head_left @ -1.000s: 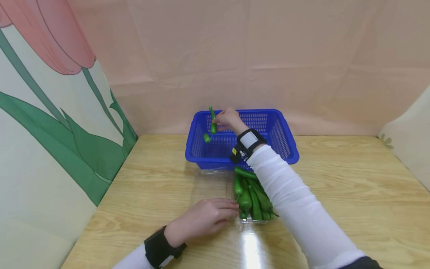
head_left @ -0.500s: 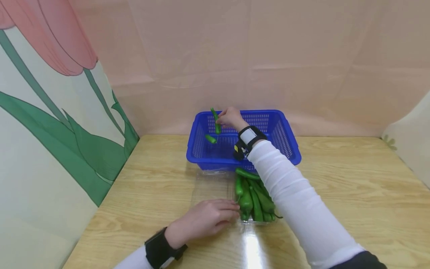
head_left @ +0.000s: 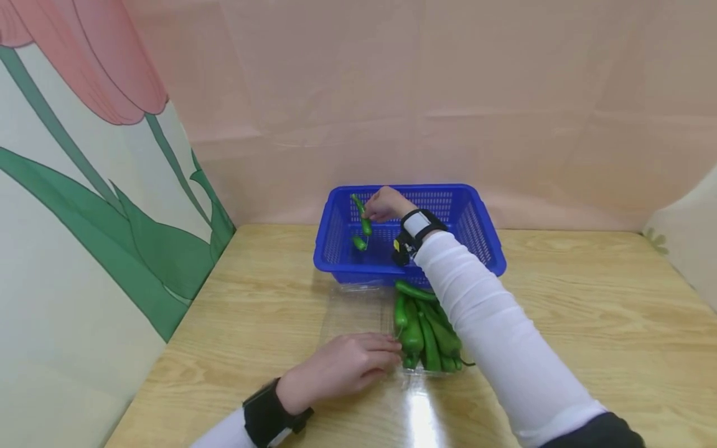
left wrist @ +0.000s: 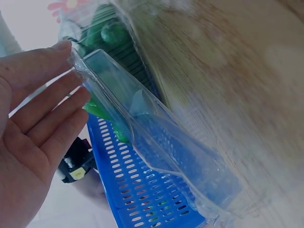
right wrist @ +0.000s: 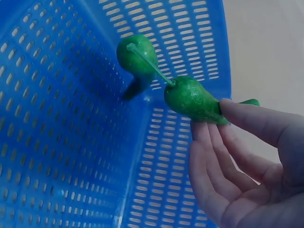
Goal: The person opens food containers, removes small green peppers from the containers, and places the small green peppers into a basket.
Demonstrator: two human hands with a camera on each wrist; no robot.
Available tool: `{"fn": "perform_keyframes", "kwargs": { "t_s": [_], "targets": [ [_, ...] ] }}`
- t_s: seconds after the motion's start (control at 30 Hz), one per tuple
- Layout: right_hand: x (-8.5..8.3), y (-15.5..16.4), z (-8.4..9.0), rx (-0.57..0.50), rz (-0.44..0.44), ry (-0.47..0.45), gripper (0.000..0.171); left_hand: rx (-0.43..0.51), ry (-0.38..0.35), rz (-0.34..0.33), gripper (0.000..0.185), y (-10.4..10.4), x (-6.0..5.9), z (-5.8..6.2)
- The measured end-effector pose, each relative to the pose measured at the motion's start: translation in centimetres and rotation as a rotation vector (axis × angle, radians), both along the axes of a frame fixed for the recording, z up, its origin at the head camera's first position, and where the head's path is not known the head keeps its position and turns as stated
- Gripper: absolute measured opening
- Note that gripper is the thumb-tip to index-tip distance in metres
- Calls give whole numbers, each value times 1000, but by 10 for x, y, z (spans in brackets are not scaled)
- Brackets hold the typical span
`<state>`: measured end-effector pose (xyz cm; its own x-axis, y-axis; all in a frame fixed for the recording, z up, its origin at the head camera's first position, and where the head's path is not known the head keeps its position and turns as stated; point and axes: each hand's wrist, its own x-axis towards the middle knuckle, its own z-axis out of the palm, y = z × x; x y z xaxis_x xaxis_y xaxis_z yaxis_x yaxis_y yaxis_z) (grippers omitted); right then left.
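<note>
My right hand (head_left: 386,204) is inside the blue basket (head_left: 364,268), pinching a green pepper (right wrist: 192,99) between thumb and fingertips. From its blunt end a thin green string (right wrist: 151,63) leads to a second green pepper (right wrist: 137,54), low beside the basket's wall. Nearer to me, my left hand (head_left: 344,367) holds the edge of a clear plastic box (left wrist: 156,128), thumb and fingertips meeting at its rim. The box's lid (head_left: 358,311) lies opened flat to the left. Several green peppers (head_left: 431,339) fill the right half, partly hidden under my right sleeve.
The basket stands at the back of the wooden table (head_left: 269,280), close to a plain pinkish backdrop (head_left: 504,124). The box lies just in front of it. A tulip-printed cloth (head_left: 112,249) borders the left side.
My right hand has gone slightly lower into the basket with the pepper, and the second pepper hanging from the string has dropped too. My left hand stays at the box edge.
</note>
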<state>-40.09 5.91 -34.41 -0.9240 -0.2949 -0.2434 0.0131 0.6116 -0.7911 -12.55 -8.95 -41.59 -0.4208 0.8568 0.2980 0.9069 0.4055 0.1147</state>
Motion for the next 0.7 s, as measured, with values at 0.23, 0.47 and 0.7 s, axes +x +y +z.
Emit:
{"fn": "perform_keyframes", "kwargs": {
  "t_s": [0.23, 0.47, 0.7],
  "targets": [
    [-6, 2, -6, 52, 41, 77, 33, -1, 2, 9, 28, 0, 1, 1],
    [-7, 4, -16, 66, 100, -1, 39, -9, -3, 14, 27, 0, 2, 1],
    [-3, 3, -24, 77, 172, -62, 35, -20, -15, 19, 28, 0, 2, 2]
  ]
}}
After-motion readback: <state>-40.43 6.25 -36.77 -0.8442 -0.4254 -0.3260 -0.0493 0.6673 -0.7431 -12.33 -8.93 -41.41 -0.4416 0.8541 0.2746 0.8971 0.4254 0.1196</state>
